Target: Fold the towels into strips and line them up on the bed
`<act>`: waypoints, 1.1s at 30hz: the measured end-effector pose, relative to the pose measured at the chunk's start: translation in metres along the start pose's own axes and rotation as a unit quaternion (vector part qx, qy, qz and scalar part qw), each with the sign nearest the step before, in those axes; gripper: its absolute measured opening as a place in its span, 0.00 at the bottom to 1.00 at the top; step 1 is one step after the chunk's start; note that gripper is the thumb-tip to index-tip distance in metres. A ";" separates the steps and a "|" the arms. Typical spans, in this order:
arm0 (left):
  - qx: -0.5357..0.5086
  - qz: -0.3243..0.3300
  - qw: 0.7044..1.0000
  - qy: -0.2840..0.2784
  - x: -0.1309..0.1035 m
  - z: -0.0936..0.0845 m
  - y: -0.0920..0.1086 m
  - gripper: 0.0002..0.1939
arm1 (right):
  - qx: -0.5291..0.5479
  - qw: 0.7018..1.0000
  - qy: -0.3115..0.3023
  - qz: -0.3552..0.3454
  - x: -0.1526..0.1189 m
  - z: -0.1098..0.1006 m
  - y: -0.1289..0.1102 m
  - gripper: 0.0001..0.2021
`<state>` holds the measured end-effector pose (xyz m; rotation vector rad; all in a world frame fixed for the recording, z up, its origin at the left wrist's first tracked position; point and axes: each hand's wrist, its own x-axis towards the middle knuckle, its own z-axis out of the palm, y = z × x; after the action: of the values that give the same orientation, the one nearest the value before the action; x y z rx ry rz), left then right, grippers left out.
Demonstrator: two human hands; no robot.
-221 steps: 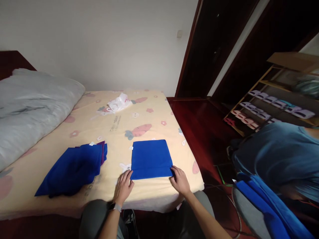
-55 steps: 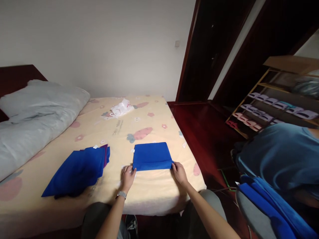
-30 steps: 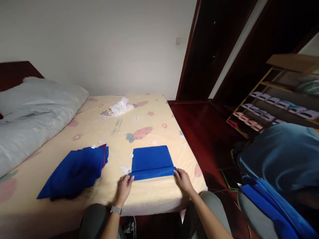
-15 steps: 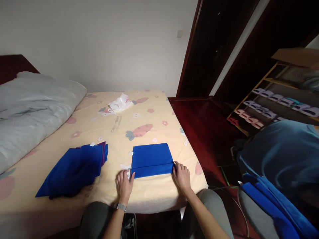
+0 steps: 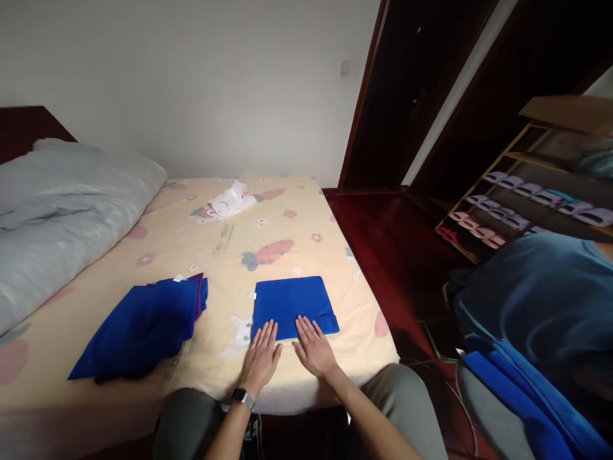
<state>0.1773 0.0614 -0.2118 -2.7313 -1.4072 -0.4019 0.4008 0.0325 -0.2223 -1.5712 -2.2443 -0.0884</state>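
Observation:
A folded blue cloth [image 5: 291, 298] lies flat on the bed near its front edge, with a small white tag on its left side. My left hand [image 5: 262, 358] rests with straight fingers on the cloth's near left part. Flat on the near edge, right of the middle, lies my right hand [image 5: 313, 347], its fingers stretched out. Neither hand grips anything. Left of the cloth is a loose pile of blue fabric [image 5: 143, 329] with a purple edge and a white tag.
The bed [image 5: 215, 255] has a yellow patterned sheet. A white plastic bag [image 5: 232, 199] and a grey quilt [image 5: 71, 198] lie on it. At right, a person in a blue shirt [image 5: 531, 294] bends near more blue fabric [image 5: 527, 396]. A shoe rack [image 5: 507, 153] stands behind.
Both hands have let go of the cloth's side edges and moved inward, now lying flat on its near part. The strip along the near edge looks flatter.

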 end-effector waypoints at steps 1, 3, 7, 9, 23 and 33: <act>0.001 -0.011 1.000 0.001 -0.002 0.000 -0.005 0.35 | -0.007 1.000 -0.001 0.003 -0.004 -0.002 0.010 0.32; 0.003 -0.034 0.999 0.007 -0.005 0.002 -0.013 0.36 | -0.018 1.000 -0.005 0.005 -0.011 -0.006 0.028 0.32; -0.001 -0.051 0.999 0.015 -0.009 0.005 -0.019 0.36 | -0.022 1.000 -0.013 0.002 -0.019 -0.014 0.055 0.32; -0.002 -0.050 0.999 0.013 -0.010 0.007 -0.019 0.36 | -0.019 1.000 -0.014 0.002 -0.021 -0.017 0.063 0.32; -0.058 -0.098 0.993 0.014 -0.036 0.014 -0.054 0.35 | -0.013 0.991 0.024 0.128 -0.053 -0.021 0.083 0.34; -0.046 -0.147 0.984 0.091 -0.042 0.012 -0.057 0.26 | -0.061 0.983 0.009 0.174 -0.087 -0.018 0.098 0.30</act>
<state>0.1104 0.0631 -0.2387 -2.4753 -1.7809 -0.7268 0.5211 -0.0136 -0.2535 -1.9948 -1.9473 -0.1419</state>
